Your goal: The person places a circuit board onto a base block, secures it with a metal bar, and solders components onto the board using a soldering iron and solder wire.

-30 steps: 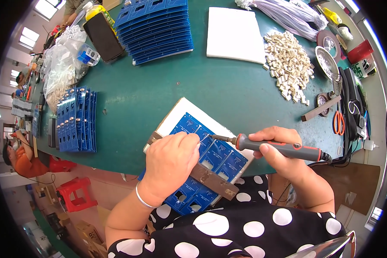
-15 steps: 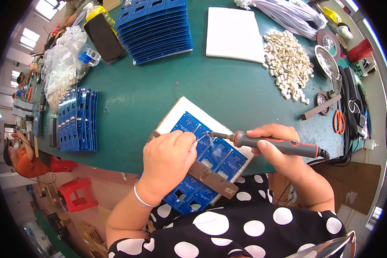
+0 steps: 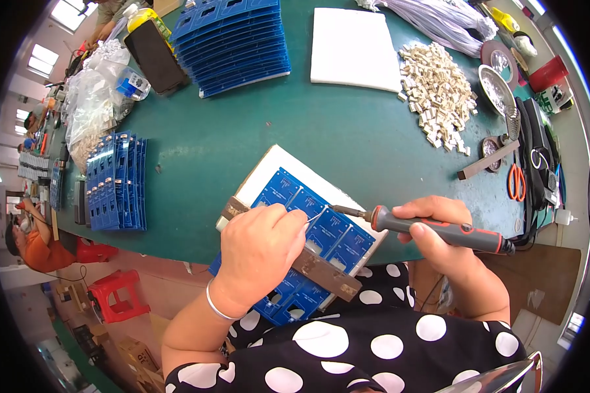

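Note:
My right hand (image 3: pixel 439 226) grips a grey and red soldering iron (image 3: pixel 388 219), its tip pointing left over a blue circuit board panel (image 3: pixel 278 190). Pinched in my left hand (image 3: pixel 259 245) is a thin strand of solder wire (image 3: pixel 317 217), whose end meets the area of the iron's tip. Whether tip and board touch, I cannot tell. The panel rests tilted on a white foam pad (image 3: pixel 271 165) at the table's near edge. Across the panel lies a brown metal bar (image 3: pixel 331 276), partly covered by my left hand.
Small white connectors (image 3: pixel 439 95) are heaped at the right, near a white foam sheet (image 3: pixel 354 49). Stacked blue boards (image 3: pixel 236 49) stand at the back, more boards (image 3: pixel 115 183) at the left. Orange scissors (image 3: pixel 516 182) and a metal dish (image 3: pixel 497 88) are far right. A co-worker (image 3: pixel 42 242) sits left.
The soldering iron and my right hand have shifted right and slightly down. My left hand has moved a little to the right with the solder wire. Smoke near the tip has faded.

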`<state>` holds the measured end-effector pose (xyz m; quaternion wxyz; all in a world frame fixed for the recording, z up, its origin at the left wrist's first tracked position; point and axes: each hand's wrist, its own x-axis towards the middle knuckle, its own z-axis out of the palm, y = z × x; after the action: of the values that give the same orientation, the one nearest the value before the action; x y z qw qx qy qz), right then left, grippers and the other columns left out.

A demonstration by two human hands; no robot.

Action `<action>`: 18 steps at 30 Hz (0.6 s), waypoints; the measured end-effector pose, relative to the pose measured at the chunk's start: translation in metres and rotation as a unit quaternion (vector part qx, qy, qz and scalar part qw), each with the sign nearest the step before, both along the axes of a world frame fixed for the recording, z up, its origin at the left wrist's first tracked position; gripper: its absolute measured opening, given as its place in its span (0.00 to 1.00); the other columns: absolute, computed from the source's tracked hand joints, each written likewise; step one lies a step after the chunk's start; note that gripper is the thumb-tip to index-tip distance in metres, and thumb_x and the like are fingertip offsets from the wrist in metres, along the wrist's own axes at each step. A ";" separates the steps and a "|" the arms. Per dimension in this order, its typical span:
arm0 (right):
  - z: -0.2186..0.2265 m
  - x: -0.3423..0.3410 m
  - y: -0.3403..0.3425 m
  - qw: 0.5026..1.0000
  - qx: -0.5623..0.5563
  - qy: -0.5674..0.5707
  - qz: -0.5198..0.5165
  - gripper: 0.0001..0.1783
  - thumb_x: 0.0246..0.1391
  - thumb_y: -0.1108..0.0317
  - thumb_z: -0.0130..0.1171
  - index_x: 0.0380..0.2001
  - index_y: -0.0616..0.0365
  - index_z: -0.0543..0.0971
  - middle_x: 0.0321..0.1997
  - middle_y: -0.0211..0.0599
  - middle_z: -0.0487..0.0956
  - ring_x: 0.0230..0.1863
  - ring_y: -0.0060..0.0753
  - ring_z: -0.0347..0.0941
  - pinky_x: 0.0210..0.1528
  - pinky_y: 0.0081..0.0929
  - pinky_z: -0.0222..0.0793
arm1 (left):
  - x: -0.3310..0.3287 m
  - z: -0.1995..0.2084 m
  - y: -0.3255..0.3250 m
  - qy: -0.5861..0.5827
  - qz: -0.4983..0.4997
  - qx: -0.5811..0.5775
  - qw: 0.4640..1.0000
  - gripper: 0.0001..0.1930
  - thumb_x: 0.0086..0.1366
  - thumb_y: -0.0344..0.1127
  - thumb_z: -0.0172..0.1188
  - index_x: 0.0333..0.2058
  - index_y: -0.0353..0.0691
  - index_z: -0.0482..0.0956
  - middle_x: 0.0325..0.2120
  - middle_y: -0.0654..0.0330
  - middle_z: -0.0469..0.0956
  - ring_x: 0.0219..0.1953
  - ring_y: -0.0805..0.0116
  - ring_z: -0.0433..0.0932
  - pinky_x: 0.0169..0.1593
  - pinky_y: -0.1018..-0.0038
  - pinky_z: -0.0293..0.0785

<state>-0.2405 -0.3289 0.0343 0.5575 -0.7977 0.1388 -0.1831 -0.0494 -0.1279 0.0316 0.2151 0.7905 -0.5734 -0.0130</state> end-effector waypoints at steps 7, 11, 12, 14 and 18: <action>-0.001 0.004 0.000 0.999 -0.028 -0.013 0.014 0.17 0.55 0.63 0.60 0.40 0.66 0.83 0.33 0.45 0.85 0.27 0.30 0.83 0.30 0.25 0.78 | 0.006 -0.001 -0.001 -0.012 0.046 -0.023 0.999 0.06 0.53 0.28 0.67 0.27 0.43 0.78 0.23 0.61 0.78 0.26 0.59 0.78 0.31 0.67 0.73; -0.003 0.016 0.002 0.999 -0.043 -0.003 0.030 0.16 0.54 0.64 0.60 0.41 0.66 0.83 0.34 0.45 0.85 0.28 0.30 0.82 0.32 0.26 0.77 | 0.007 -0.005 0.000 -0.008 0.051 -0.023 0.998 0.05 0.52 0.28 0.66 0.27 0.43 0.78 0.23 0.61 0.79 0.25 0.59 0.78 0.31 0.67 0.73; -0.002 0.018 0.002 0.999 -0.033 -0.007 0.031 0.16 0.54 0.64 0.60 0.41 0.66 0.83 0.34 0.45 0.85 0.28 0.30 0.82 0.32 0.27 0.77 | 0.007 -0.006 0.000 -0.004 0.053 -0.023 0.998 0.05 0.52 0.28 0.66 0.27 0.43 0.78 0.23 0.62 0.79 0.25 0.59 0.78 0.31 0.67 0.73; -0.002 0.021 0.002 0.998 -0.059 0.008 0.034 0.16 0.54 0.64 0.59 0.41 0.66 0.83 0.34 0.45 0.85 0.29 0.30 0.82 0.32 0.28 0.77 | 0.007 -0.006 0.002 0.005 0.054 -0.024 0.998 0.05 0.53 0.27 0.66 0.27 0.42 0.78 0.23 0.61 0.79 0.25 0.60 0.77 0.31 0.67 0.73; -0.002 0.024 0.001 0.998 -0.043 0.003 0.039 0.16 0.54 0.64 0.59 0.41 0.65 0.83 0.33 0.45 0.85 0.28 0.31 0.83 0.32 0.28 0.77 | 0.009 -0.007 0.005 0.021 0.054 -0.034 0.998 0.06 0.55 0.28 0.65 0.28 0.42 0.75 0.22 0.61 0.74 0.26 0.60 0.78 0.30 0.65 0.73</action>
<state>-0.2169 -0.3283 0.0328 0.5292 -0.8262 0.1015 -0.1647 -0.0405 -0.1231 0.0249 0.2547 0.8120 -0.5252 0.0015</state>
